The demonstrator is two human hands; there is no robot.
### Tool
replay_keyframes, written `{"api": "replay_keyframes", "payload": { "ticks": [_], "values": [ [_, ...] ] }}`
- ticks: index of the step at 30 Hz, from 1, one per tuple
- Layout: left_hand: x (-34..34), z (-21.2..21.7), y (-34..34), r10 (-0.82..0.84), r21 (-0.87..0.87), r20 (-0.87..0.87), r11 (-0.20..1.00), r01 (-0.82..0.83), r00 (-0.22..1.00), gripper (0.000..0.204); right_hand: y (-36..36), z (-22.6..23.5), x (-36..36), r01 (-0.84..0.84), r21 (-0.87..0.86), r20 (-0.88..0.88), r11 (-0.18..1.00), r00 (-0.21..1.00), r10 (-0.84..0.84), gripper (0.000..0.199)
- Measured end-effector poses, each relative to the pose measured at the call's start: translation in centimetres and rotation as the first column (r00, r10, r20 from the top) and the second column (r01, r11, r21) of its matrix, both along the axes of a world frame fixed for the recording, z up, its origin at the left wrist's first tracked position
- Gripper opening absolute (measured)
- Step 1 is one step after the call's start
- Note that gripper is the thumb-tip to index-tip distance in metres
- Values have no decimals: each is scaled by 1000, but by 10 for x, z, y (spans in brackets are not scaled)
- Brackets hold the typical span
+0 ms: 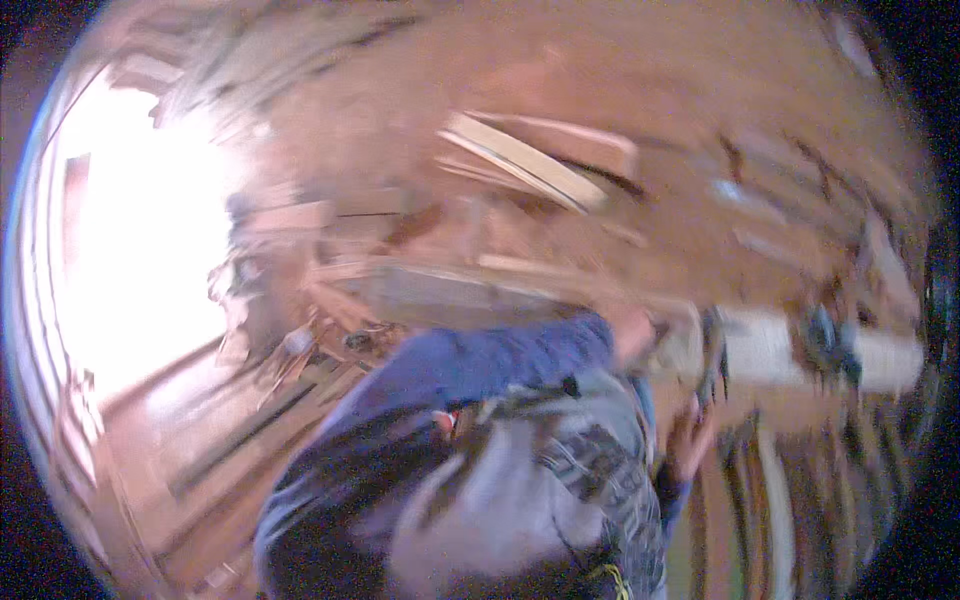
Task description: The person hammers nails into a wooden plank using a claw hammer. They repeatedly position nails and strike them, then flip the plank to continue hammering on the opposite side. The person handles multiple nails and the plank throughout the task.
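Note:
Motion smears the whole view. My left arm, in a blue sleeve, reaches across my body to the right. Its end, my left hand [632, 336], is beside the near end of a long pale board [765, 345]. Lower down, my right hand [690, 437] is close to the board's near edge, with its fingers blurred. A dark upright tool, perhaps a clamp [714, 352], stands across the board just past my hands. Farther right, a bluish dark tool [833, 345] also sits on the board. Whether either hand grips anything is too smeared to make out.
Cut wood pieces [525, 160] lie on the brown floor ahead. A grey plank [450, 288] runs behind my left arm. Scraps and offcuts [345, 325] are heaped at the left, near a bright opening [150, 240]. Long boards [775, 500] stand in rows at the lower right.

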State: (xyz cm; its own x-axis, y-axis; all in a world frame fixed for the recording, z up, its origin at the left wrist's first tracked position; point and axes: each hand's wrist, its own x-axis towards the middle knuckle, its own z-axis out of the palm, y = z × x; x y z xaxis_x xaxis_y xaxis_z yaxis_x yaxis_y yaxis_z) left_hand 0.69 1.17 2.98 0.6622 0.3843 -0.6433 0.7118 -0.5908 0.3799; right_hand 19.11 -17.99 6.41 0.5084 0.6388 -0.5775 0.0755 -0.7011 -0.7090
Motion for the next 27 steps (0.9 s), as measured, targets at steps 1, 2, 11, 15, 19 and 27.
{"api": "replay_keyframes", "payload": {
  "ticks": [1, 2, 11, 15, 19, 27],
  "values": [
    [10, -10, -6, 19, 72, 93, 997, -26, 995, 27, 0, -11, 3, -48, 95, -19, 994, 999, 50, 32],
    [17, -24, -10, 20, 137, 153, 990, -41, 988, 24, -3, -22, 5, -11, 93, -36, 996, 999, 14, 31],
    [34, -109, -29, -54, 321, 344, 945, -63, 937, 20, 11, -47, 15, -85, 189, 87, 978, 994, 70, 31],
    [10, -81, -32, 91, 112, 397, 983, -147, 913, 21, 17, -30, 17, 44, 183, -63, 982, 997, -33, 26],
    [-51, -42, -33, 482, -68, 458, 857, -511, 747, 24, 6, -2, 8, 90, 102, -139, 991, 987, -75, 21],
    [-142, 13, 33, 530, 305, 499, 632, -712, 685, 49, 47, 6, -25, -254, -134, 342, 958, 895, 286, 51]
  ]
}}
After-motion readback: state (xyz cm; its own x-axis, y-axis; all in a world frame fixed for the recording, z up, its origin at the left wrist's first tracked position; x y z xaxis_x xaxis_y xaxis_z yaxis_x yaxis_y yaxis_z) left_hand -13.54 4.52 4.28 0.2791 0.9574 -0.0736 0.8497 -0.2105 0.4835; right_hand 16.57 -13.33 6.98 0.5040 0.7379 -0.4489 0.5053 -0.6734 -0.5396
